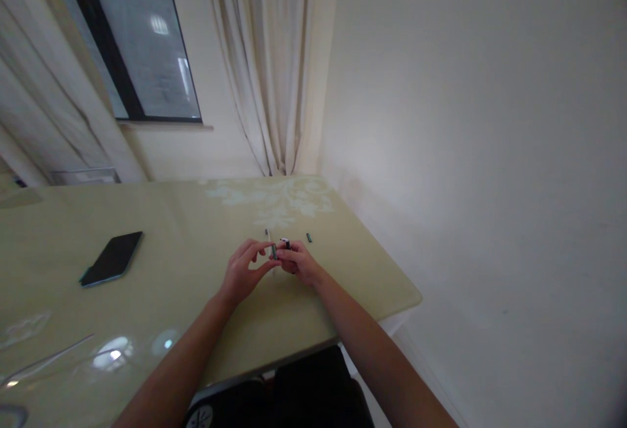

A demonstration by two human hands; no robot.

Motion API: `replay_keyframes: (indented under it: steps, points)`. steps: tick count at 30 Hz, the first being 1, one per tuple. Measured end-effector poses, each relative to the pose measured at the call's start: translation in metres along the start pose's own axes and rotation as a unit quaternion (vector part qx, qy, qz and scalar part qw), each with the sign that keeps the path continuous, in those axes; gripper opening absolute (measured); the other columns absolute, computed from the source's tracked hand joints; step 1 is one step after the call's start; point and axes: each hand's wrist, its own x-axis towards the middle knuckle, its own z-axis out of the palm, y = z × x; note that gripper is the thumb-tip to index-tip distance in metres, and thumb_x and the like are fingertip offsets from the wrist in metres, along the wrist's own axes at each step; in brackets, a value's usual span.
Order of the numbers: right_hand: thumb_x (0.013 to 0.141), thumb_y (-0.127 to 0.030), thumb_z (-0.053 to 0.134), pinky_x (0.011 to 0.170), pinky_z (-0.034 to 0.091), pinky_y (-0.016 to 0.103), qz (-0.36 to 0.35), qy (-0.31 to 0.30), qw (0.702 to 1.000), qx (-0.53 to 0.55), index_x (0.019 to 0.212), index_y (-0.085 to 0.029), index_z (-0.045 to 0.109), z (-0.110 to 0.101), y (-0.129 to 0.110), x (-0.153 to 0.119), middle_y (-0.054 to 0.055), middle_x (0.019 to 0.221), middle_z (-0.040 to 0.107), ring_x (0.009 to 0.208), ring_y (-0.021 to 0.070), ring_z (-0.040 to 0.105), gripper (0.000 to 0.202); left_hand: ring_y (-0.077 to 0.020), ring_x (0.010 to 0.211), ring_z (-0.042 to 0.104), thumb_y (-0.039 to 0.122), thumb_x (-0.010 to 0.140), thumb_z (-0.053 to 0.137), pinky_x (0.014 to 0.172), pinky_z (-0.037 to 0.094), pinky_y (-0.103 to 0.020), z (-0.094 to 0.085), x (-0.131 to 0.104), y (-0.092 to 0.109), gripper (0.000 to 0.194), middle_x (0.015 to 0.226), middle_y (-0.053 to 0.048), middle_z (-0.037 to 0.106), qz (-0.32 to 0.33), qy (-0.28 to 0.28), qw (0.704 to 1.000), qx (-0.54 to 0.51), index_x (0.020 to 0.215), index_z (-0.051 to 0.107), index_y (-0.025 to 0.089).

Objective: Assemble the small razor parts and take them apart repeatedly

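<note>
My left hand [243, 271] pinches a small dark green cylinder [274, 252], which looks like a battery, between thumb and fingertips. Close against it, my right hand [300, 263] is closed around a small black-and-white thing [286, 244]; its kind is too small to make out. The fingers of the right hand also meet the battery's side, and both hands are just above the table. Behind them a thin white stick with a dark tip [267, 232] lies on the tabletop. A second dark green cylinder [309, 237], much like the first, rests to the right.
The pale yellow-green table [181, 219] has a glossy top with a white floral pattern. A black tablet-like pad [113, 257] lies at the left. A bent grey strip [49, 357] is at the lower left. The white wall [465, 153] runs along the right side.
</note>
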Motion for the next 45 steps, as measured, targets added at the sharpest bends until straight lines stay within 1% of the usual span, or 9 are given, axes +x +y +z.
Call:
replay_keyframes:
  steps: [2, 7, 16, 24, 30, 33, 37, 41, 45]
  points:
    - [0.071, -0.040, 0.082, 0.041, 0.011, 0.024, 0.009, -0.002, 1.000, 0.012, 0.081, -0.015, 0.069, 0.001, 0.000, 0.000, -0.006, 0.058, 0.051, 0.041, 0.0030, 0.025, 0.029, -0.0120, 0.066, 0.051, 0.036, 0.086, 0.077, 0.061, 0.047, -0.023, 0.001, 0.000, 0.002, 0.033, 0.082, 0.001, 0.061, 0.001, 0.000, 1.000, -0.010, 0.115, 0.068, 0.022]
    - [0.074, -0.042, 0.076, 0.042, 0.011, 0.024, 0.006, 0.002, 1.000, 0.030, 0.083, -0.015, 0.070, -0.002, 0.004, 0.002, -0.009, 0.050, 0.043, 0.039, 0.0042, 0.022, 0.029, -0.0119, 0.066, 0.050, 0.035, 0.087, 0.077, 0.064, 0.047, -0.024, 0.003, 0.001, 0.005, 0.035, 0.083, 0.001, 0.061, -0.027, -0.001, 0.999, -0.029, 0.116, 0.066, 0.022]
    - [0.070, -0.034, 0.077, 0.042, 0.011, 0.023, 0.011, 0.014, 0.998, 0.055, 0.082, -0.015, 0.068, -0.003, 0.004, 0.003, -0.008, 0.051, 0.047, 0.039, 0.0036, 0.022, 0.024, -0.0102, 0.062, 0.050, 0.041, 0.087, 0.076, 0.060, 0.045, -0.022, 0.009, 0.001, 0.001, 0.033, 0.082, 0.003, 0.059, -0.098, -0.013, 0.990, -0.098, 0.113, 0.066, 0.023]
    - [0.065, -0.031, 0.075, 0.042, 0.015, 0.023, 0.034, -0.002, 0.996, 0.085, 0.080, -0.014, 0.070, 0.001, -0.002, -0.002, -0.004, 0.055, 0.055, 0.041, 0.0048, 0.028, 0.023, -0.0109, 0.062, 0.053, 0.042, 0.080, 0.082, 0.059, 0.045, -0.022, 0.011, 0.001, 0.005, 0.039, 0.071, 0.004, 0.057, -0.194, -0.074, 0.949, -0.239, 0.108, 0.069, 0.019]
    - [0.068, -0.032, 0.073, 0.043, 0.012, 0.023, 0.032, -0.020, 0.995, 0.094, 0.084, -0.013, 0.071, 0.003, -0.003, -0.003, -0.006, 0.054, 0.053, 0.040, 0.0035, 0.020, 0.025, -0.0112, 0.062, 0.055, 0.043, 0.080, 0.081, 0.060, 0.045, -0.023, 0.013, 0.000, 0.005, 0.038, 0.070, 0.004, 0.057, -0.227, -0.053, 0.938, -0.256, 0.107, 0.070, 0.018]
    - [0.071, -0.041, 0.076, 0.043, 0.011, 0.024, 0.029, -0.019, 0.996, 0.080, 0.085, -0.012, 0.071, 0.004, -0.002, -0.002, -0.007, 0.054, 0.051, 0.040, 0.0032, 0.020, 0.032, -0.0111, 0.061, 0.053, 0.044, 0.080, 0.080, 0.058, 0.044, -0.022, 0.013, 0.000, 0.004, 0.038, 0.069, 0.004, 0.056, -0.216, -0.047, 0.948, -0.228, 0.106, 0.071, 0.018]
    - [0.070, -0.044, 0.081, 0.043, 0.011, 0.024, 0.026, 0.017, 0.999, 0.023, 0.078, -0.014, 0.068, 0.007, 0.001, -0.001, -0.008, 0.054, 0.046, 0.041, 0.0034, 0.023, 0.034, -0.0107, 0.058, 0.051, 0.045, 0.084, 0.076, 0.056, 0.043, -0.021, 0.014, -0.005, 0.000, 0.037, 0.067, 0.005, 0.057, -0.176, -0.040, 0.977, -0.115, 0.111, 0.070, 0.020]
    - [0.068, -0.044, 0.083, 0.042, 0.012, 0.024, 0.012, 0.055, 0.998, -0.021, 0.079, -0.016, 0.067, 0.008, 0.003, 0.002, -0.009, 0.053, 0.045, 0.042, 0.0043, 0.026, 0.034, -0.0116, 0.058, 0.053, 0.045, 0.092, 0.068, 0.059, 0.045, -0.023, 0.011, -0.010, -0.006, 0.033, 0.069, 0.003, 0.060, -0.090, -0.027, 0.995, 0.034, 0.114, 0.069, 0.021]
    - [0.071, -0.045, 0.081, 0.042, 0.012, 0.024, -0.016, 0.075, 0.994, -0.076, 0.078, -0.015, 0.070, 0.008, 0.006, 0.004, -0.009, 0.049, 0.042, 0.041, 0.0052, 0.025, 0.032, -0.0150, 0.065, 0.061, 0.042, 0.098, 0.061, 0.068, 0.047, -0.026, 0.006, -0.010, -0.007, 0.029, 0.071, 0.000, 0.065, -0.007, -0.033, 0.989, 0.147, 0.114, 0.068, 0.020]
